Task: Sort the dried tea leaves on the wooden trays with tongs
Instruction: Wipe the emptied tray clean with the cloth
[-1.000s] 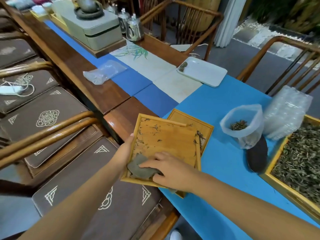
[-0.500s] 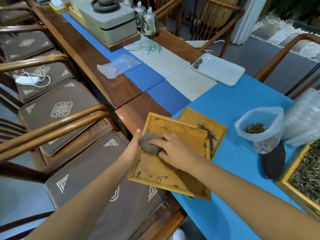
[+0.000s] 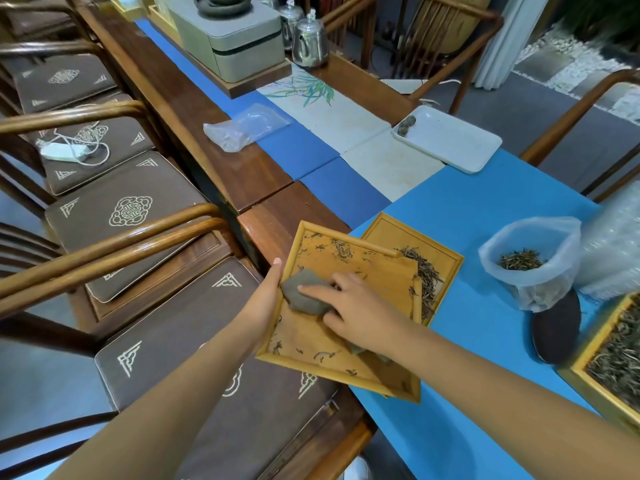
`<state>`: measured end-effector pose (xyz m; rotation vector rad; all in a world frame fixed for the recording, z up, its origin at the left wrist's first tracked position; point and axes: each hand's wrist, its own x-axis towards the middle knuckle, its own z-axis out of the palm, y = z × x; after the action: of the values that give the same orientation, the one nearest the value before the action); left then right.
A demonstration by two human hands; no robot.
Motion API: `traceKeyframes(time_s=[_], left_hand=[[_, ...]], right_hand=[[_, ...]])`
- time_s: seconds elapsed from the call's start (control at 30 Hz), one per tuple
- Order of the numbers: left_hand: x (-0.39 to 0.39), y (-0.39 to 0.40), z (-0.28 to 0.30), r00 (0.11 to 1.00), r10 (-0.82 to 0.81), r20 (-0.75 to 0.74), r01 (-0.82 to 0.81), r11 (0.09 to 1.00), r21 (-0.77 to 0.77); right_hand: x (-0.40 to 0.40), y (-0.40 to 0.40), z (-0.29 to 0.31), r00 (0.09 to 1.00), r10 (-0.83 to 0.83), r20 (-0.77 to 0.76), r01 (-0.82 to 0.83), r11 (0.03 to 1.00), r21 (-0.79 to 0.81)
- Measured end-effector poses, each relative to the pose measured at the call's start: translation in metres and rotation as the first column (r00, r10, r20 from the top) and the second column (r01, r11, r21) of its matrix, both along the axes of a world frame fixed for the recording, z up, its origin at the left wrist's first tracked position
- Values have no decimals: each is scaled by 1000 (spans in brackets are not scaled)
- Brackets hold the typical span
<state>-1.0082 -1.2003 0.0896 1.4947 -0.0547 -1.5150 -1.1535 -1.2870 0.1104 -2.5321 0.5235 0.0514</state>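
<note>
A light wooden tray [image 3: 377, 271] with scattered tea bits lies tilted over a second wooden tray [image 3: 388, 230] that holds a heap of dried leaves [image 3: 424, 275]. My left hand [image 3: 268, 299] holds the upper tray by its left rim. My right hand [image 3: 356, 311] presses a grey cloth [image 3: 301, 294] flat onto the tray's floor near that rim, fingers fairly straight. No tongs are in view.
A plastic bag of tea leaves [image 3: 530, 261] stands to the right beside a dark round lid [image 3: 556, 327]. A large tray of leaves [image 3: 613, 355] fills the right edge. A white tray [image 3: 450, 140], an empty plastic bag [image 3: 242, 128], kettles [image 3: 310, 39] and wooden chairs [image 3: 114, 233] surround.
My right hand has slid the grey cloth from the tray's near corner up along its left side. More leaves now lie heaped in the lower tray. My left hand kept its hold.
</note>
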Motion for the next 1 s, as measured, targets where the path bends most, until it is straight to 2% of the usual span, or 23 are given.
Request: traceKeyframes(time_s=[0.13,0.33,0.57,0.77,1.0], left_hand=[[-3,-2,2,1000,16,0,-16,1000,-13],[-5,0,4,995,6,98,-2,999,-47],[-8,3,10,944,-35,327,1,995,103],[-7,9,8,957,-5,289,-43,987,157],[-6,10,8,959,2,282,-39,991,125]], right_hand=[[11,6,-6,999,-30,29,31,999,-33],[31,-5,-13,983,-174,61,177,984,-33],[43,-19,-16,952,-301,62,304,951,-48],[31,-24,-19,927,-375,-11,372,923,-93],[33,-18,-5,905,-403,134,404,915,20]])
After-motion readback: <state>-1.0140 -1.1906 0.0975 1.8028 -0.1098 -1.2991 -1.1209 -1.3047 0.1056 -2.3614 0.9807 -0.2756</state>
